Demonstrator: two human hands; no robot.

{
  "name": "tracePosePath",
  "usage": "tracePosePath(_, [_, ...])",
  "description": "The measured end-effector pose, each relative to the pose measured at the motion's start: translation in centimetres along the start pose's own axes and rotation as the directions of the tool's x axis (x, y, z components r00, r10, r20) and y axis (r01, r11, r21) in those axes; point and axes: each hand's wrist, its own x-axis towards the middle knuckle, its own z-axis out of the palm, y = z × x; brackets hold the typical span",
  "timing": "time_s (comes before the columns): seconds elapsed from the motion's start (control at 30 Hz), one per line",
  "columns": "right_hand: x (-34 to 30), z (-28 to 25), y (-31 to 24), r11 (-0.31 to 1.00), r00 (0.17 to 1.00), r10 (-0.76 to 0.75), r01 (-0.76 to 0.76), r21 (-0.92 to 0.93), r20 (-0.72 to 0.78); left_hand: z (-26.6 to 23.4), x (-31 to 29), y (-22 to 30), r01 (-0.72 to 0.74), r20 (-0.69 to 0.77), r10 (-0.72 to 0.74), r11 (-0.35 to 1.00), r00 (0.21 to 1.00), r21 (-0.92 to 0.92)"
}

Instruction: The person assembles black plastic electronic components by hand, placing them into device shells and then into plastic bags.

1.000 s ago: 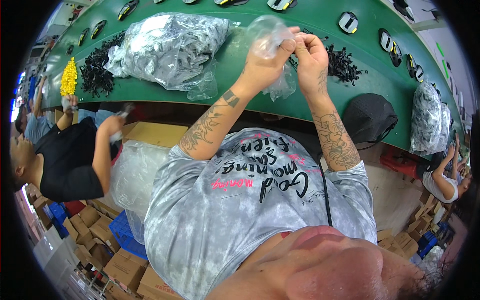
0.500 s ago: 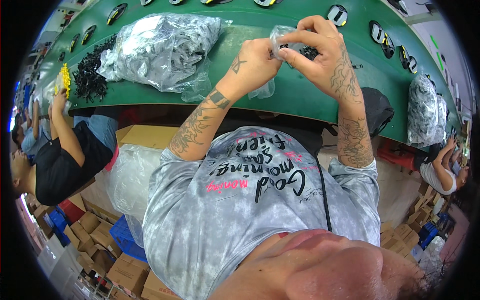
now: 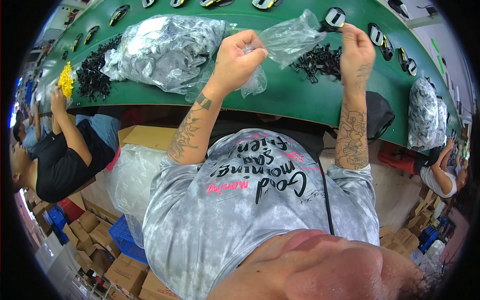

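My left hand (image 3: pixel 239 59) is closed in a fist around the gathered end of a clear plastic bag (image 3: pixel 294 38). The bag stretches right from the fist, its far end beside a small black part (image 3: pixel 330 29). At that part's other end, my right hand (image 3: pixel 357 54) has its fingers pinched together. Whether the part sits partly inside the bag I cannot tell. Below the bag lies a loose pile of small black clip-like pieces (image 3: pixel 320 61) on the green table (image 3: pixel 295 102). More clear plastic (image 3: pixel 255 82) hangs under my left fist.
A large clear bag of grey packets (image 3: pixel 167 50) lies at left, next to a heap of black pieces (image 3: pixel 95 70). Black-and-white oval devices (image 3: pixel 335 17) line the far side. Another filled bag (image 3: pixel 425 115) and a black bag (image 3: pixel 378 115) are at right. A co-worker (image 3: pixel 65 155) handles yellow pieces (image 3: pixel 65 80).
My hands have moved apart. The clear bag, bunched between them before, is now stretched out from my left fist, and my right hand has moved right, with a black part at its fingertips.
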Motion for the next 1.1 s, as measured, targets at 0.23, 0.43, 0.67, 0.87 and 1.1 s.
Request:
tracePosePath(0.23, [-5.0,1.6,-1.1,0.779,0.891,-0.361,0.450,-0.437,0.274,-2.1,1.6,0.6,-0.193,-0.290,0.032,0.813,0.957,-0.550])
tracePosePath(0.43, [-11.4,6.1,4.7,0.646,0.615,-0.439,0.723,-0.245,0.655,-8.7,10.2,0.5,-0.081,-0.369,0.219,0.931,0.903,0.355])
tracePosePath(0.67, [-11.5,6.8,3.8,0.832,0.739,-0.223,0.484,-0.271,0.635,-13.7,19.8,-4.3,0.284,-0.240,-0.197,0.235,0.950,0.930])
tracePosePath(0.87, [-12.4,5.5,4.1,0.746,0.921,0.078,0.200,-0.636,0.381,-15.7,22.4,-10.5,0.352,-0.254,-0.322,0.297,0.912,0.888])
tracePosePath(1.1, [-9.9,4.2,3.8,0.918,0.800,0.376,-0.250,-0.309,0.468,-6.8,12.5,-0.4,0.083,-0.141,-0.017,0.876,0.990,0.476])
